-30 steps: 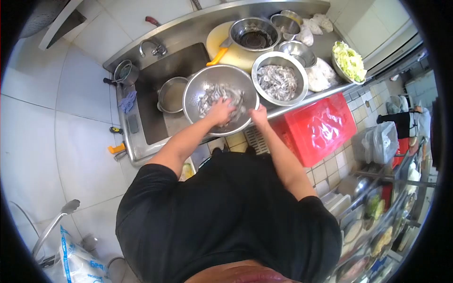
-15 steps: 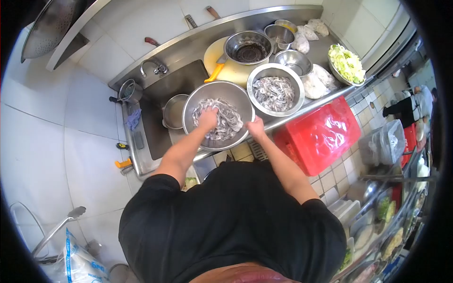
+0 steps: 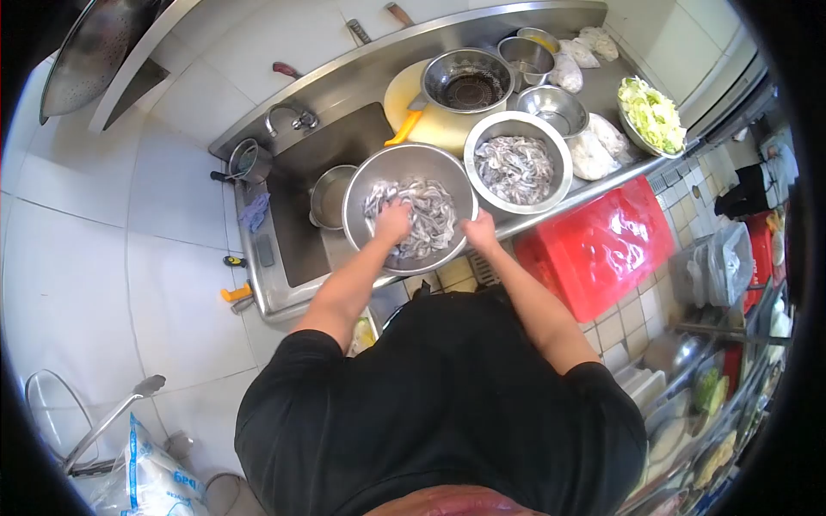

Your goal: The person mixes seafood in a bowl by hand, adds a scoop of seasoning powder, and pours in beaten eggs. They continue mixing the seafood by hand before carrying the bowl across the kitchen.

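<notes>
A large steel bowl [image 3: 360, 199] stands at the front edge of the sink counter, holding grey-white strips [image 3: 430, 215] that look like seafood. My left hand [image 3: 393, 222] is down among the strips; its fingertips are buried in them. With my right hand [image 3: 479, 230] I grip the right rim of this bowl, fingers wrapped on the edge. Close to its upper right stands a second steel bowl [image 3: 564, 163] with similar strips [image 3: 516, 169]. Behind the large bowl, a knife with a yellow handle [image 3: 403, 128] lies on a round cutting board [image 3: 404, 90].
The sink [image 3: 297, 241] with a small pot [image 3: 329, 198] is at left. Further right are a dark-bottomed bowl [image 3: 469, 82], plastic bags [image 3: 594, 150], a bowl of chopped greens [image 3: 651, 116] and a red container [image 3: 602, 249]. Another person [image 3: 757, 185] stands at far right.
The whole view has shifted slightly, with the scene lying further right. My left hand has moved a little within the strips, which are rearranged. My right hand stays on the rim.
</notes>
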